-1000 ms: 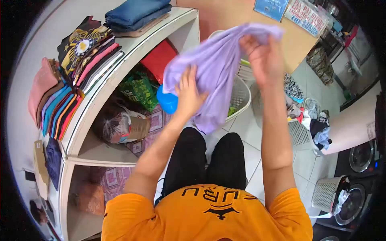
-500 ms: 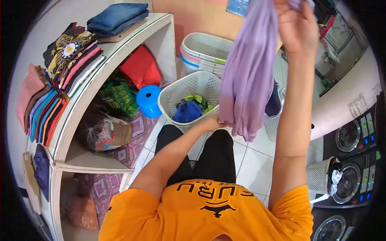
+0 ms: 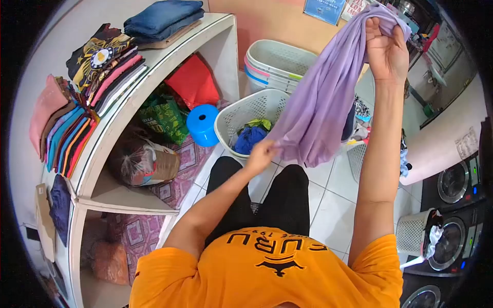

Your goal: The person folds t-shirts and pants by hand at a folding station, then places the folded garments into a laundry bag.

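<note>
A long lilac cloth garment [image 3: 328,92] hangs in loose folds between my two hands; its exact kind does not show. My right hand [image 3: 387,54] is raised at the upper right, palm towards me, with the fingers curled into the bunched top of the cloth. Lower down, my left hand [image 3: 261,155] pinches the garment's lower left edge, pulling it out to the side. Just beyond the left hand stands a white laundry basket [image 3: 231,120] with blue and yellow-green clothes [image 3: 250,138] in it. The cloth hides part of the basket's right side.
On the left, a curved shelf [image 3: 179,43] carries folded jeans [image 3: 163,20] and stacked folded shirts [image 3: 67,131]. A blue stool [image 3: 203,126] stands beside the basket. Nested baskets [image 3: 277,56] are behind. Another filled basket [image 3: 358,160] and washing machines [image 3: 449,241] are on the right.
My left hand has moved up and left, drawing the garment's lower edge out sideways. The top of the cloth and my right hand now sit lower in view, which has shifted slightly.
</note>
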Demonstrator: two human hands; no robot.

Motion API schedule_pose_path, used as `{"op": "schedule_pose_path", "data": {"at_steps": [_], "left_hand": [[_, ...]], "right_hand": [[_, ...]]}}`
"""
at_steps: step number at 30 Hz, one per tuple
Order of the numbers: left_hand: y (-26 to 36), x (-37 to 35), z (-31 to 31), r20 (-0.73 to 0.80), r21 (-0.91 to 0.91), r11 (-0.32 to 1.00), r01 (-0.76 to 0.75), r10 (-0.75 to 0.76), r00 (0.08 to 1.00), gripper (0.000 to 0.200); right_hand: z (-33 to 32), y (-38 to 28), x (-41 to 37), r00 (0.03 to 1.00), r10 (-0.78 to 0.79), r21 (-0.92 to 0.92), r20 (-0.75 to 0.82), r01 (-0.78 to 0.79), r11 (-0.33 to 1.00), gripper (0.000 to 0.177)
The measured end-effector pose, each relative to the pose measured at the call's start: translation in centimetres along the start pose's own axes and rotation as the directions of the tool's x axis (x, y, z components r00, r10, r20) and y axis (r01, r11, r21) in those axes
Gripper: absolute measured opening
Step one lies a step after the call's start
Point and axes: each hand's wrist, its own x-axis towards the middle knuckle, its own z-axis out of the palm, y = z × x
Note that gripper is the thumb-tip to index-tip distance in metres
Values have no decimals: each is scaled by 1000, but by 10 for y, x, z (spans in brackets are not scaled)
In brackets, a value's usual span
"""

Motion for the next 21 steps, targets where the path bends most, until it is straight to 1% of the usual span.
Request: {"op": "schedule_pose_path", "data": {"at_steps": [1,3,4,5,6,7,8,9,10,11,13,14,15,16,17,18,19,20,21], "left_hand": [[-3,6,-5,-94,-118,993,-23,12,996,27],[9,21,-25,-280,-394,908,-143,29,960,18],[27,29,-40,-276,-407,900,-156,42,960,18],[52,37,-57,-274,-418,892,-171,55,960,19],[78,45,-69,-253,-472,870,-143,21,967,19],[105,49,-79,-232,-524,844,-116,-10,973,19],[136,47,-87,-233,-523,845,-113,-14,972,19],[166,44,-95,-60,-723,688,67,-159,985,21],[180,44,-101,140,-847,470,248,-254,957,22],[178,47,-105,133,-849,469,243,-256,958,22],[171,53,-112,344,-758,534,375,-163,925,27],[173,50,-107,301,-733,600,319,-135,944,25],[168,49,-106,304,-734,597,325,-140,942,25],[161,49,-104,283,-691,646,324,-172,944,24],[166,45,-104,261,-644,692,325,-201,944,23],[173,38,-107,308,-662,658,360,-199,930,22],[172,36,-110,314,-660,656,365,-200,928,22],[171,36,-114,336,-648,672,358,-169,926,23],[171,34,-118,356,-636,689,348,-137,924,23]], "right_hand": [[-5,-1,-2,1000,6,-5,-6,-6,1000,27],[-20,0,-9,980,-42,-188,-192,5,982,24],[-34,8,-13,966,-36,-244,-257,-29,969,22],[-27,27,-20,991,55,-266,-125,-87,960,20],[-25,48,-30,966,61,-443,-250,-170,880,21],[-22,68,-39,929,42,-589,-367,-267,763,24],[-6,86,-51,880,70,-657,-470,-401,638,30],[14,103,-66,820,80,-693,-567,-527,492,36],[30,115,-80,851,87,-751,-518,-501,431,42],[42,126,-94,879,99,-804,-466,-468,366,47],[52,147,-120,898,231,-824,-374,-436,362,52],[45,157,-129,896,236,-821,-377,-441,363,52],[37,167,-140,906,165,-867,-391,-422,266,51],[31,174,-148,914,91,-900,-394,-404,161,49],[30,179,-156,912,88,-898,-401,-410,161,49],[31,184,-162,898,56,-899,-436,-438,24,40],[28,189,-170,884,23,-880,-467,-461,-114,31],[19,197,-178,929,-119,-909,-352,-369,-193,30],[11,198,-186,928,-119,-908,-354,-371,-194,30]]}}
